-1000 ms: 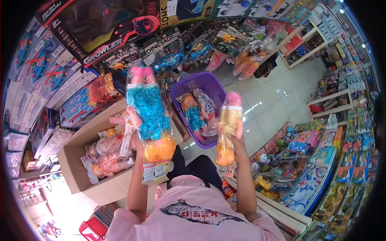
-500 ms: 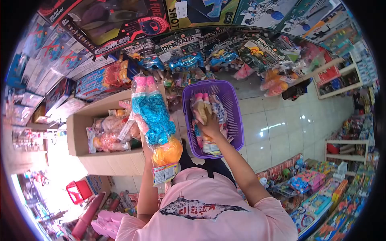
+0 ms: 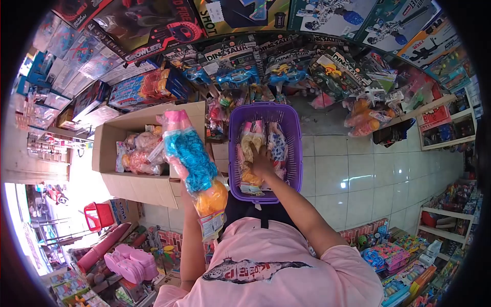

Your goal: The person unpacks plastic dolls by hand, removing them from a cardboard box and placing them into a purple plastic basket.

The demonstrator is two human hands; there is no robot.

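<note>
gold doll (image 3: 248,144) lower, under right grip (image 3: 261,162)

Floor (image 3: 330,179): pale glossy tiles, light reflected. Shelf (image 3: 446,212): white-framed, right. Opening (image 3: 82,174): left, glaringly bright. Edging (image 3: 364,229): brick-patterned.

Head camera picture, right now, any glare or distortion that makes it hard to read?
Head view, top: the boxed toys bow along a fisheye curve, corners black; head view, left: strong light burns out detail; head view, right of centre: glare spots the tiled floor; head view, centre: print on the bagged doll's label is too small to read.
</note>
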